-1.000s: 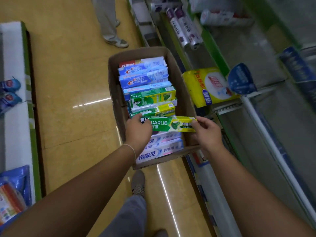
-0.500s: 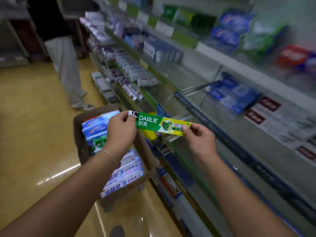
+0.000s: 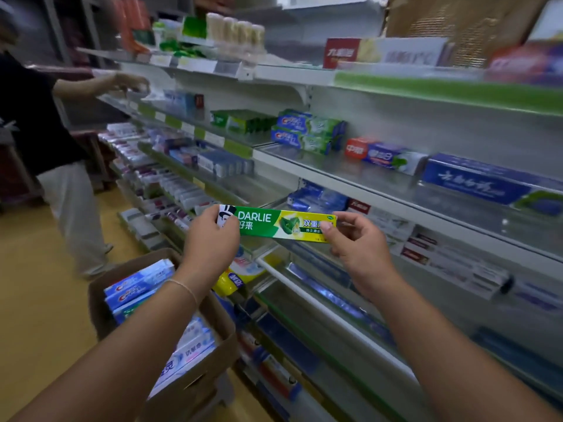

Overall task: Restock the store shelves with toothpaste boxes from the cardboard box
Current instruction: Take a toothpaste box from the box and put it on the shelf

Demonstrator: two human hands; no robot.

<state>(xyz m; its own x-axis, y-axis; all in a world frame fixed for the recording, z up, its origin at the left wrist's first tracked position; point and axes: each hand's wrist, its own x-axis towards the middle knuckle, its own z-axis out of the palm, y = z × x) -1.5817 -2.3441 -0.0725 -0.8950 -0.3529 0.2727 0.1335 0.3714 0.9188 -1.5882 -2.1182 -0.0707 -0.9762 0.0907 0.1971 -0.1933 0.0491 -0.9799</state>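
Holding a green and yellow toothpaste box (image 3: 285,224) level in front of the shelves (image 3: 335,178), one hand on each end. Only the head view here. Left hand (image 3: 210,239) has fingers curled round the end with the logo, right hand (image 3: 356,242) pinches the yellow end between thumb and fingertips. Cardboard box (image 3: 213,354) sits low by the left forearm, near the bottom shelf edge, with plenty of toothpaste inside. Looks like the carry-to-shelf step, box picked and not placed yet. Next move probably means finding the matching green row (image 3: 243,121) up on the higher shelf and sliding it in flat. Another person (image 3: 45,132) stands further down the aisle.
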